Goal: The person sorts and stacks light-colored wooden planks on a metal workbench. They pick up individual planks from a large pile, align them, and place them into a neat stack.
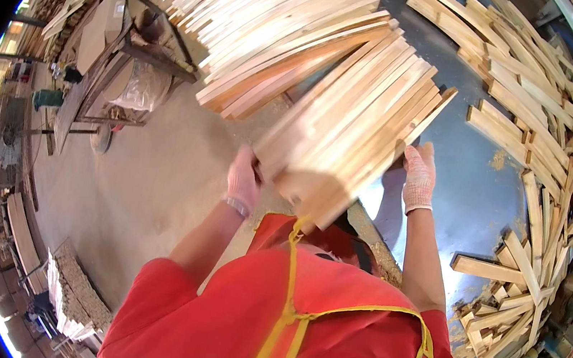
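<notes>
- Head cam, only view here: the bundle of pale wood strips (pixel 353 115) is up between both hands, in front of the red top (pixel 330 286), its right side over the metal table (pixel 463 181). Using that bundle as the landmark for everything below.
- Left hand (pixel 244 182), gloved, is closed on the bundle's near left edge. Fingertips are tucked out of sight, so can't tell how far under they reach.
- Right hand (pixel 418 176), also gloved, is clamped on the bundle's right edge, thumb up. Neither hand is spread free, both have hold of wood.
- Honestly, I'd say even inward squeeze is the whole trick: ease off on one side and the middle strips could slip.
- The far ends are stepped and one strip at the right angles outward, so that corner probably deserves some extra pressure.
- Watch the yellow strap (pixel 291 274), knotted right by the bundle's near end; it could snag.
- Clearance matters too: the big row of strips (pixel 278 26) sits just beyond and left of the bundle, and the messy wood pile (pixel 532 99) is off to its right.
</notes>
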The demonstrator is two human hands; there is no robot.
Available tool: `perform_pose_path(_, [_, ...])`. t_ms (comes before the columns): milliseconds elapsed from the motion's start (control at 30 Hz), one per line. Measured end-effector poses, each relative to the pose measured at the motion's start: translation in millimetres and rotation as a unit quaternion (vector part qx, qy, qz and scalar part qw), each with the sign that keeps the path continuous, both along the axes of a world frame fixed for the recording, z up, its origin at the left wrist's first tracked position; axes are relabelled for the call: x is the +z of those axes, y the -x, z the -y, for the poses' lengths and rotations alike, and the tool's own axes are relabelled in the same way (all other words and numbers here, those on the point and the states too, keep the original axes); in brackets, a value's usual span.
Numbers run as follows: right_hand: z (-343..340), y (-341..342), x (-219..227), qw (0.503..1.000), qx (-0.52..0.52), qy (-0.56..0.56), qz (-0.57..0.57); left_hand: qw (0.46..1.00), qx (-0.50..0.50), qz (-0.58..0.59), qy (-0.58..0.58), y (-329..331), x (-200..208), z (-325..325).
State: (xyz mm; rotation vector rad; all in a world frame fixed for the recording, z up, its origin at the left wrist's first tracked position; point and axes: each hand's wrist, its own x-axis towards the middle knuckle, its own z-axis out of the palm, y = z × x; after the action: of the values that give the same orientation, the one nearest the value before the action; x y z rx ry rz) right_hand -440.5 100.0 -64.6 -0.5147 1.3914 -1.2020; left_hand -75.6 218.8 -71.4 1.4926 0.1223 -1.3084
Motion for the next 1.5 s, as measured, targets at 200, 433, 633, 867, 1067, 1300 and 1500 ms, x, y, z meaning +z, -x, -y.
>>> perform_pose_path(200, [9.7,37.2,-32.4,0.997,-0.017,0.057,-0.05,0.813,-0.449,0.368,-0.043,28.4,-3.4,-9.7])
perform_pose_path(433, [51.3,84.8,-3.6,0.954,0.228,-0.043,-0.192,0.52,-0.556,0.646,-0.061,90.2,52.9,179.6])
perform_pose_path(633, [42.9,115.3,-7.0,0.982,0.182,-0.057,-0.01,0.391,-0.416,0.821,0.014,36.1,62.8,251.2])
perform_pose_path(867, [-44.6,80.8,15.9,0.943,0.181,-0.154,-0.235,0.493,-0.454,0.741,-0.043,-2.9,65.7,266.5])
perform_pose_path(1067, [-64.0,44.6,37.9,0.957,0.124,-0.202,-0.167,0.395,-0.45,0.796,-0.091,-43.2,61.1,292.6])
perform_pose_path(1300, [-94.4,58.0,125.4,0.954,-0.154,-0.198,-0.162,0.481,-0.557,0.659,0.158,44.7,36.9,208.7])
perform_pose_path(1500, [-233.2,137.8,111.3,0.857,-0.44,-0.047,-0.262,0.788,-0.576,0.188,0.109,85.2,-14.2,207.6])
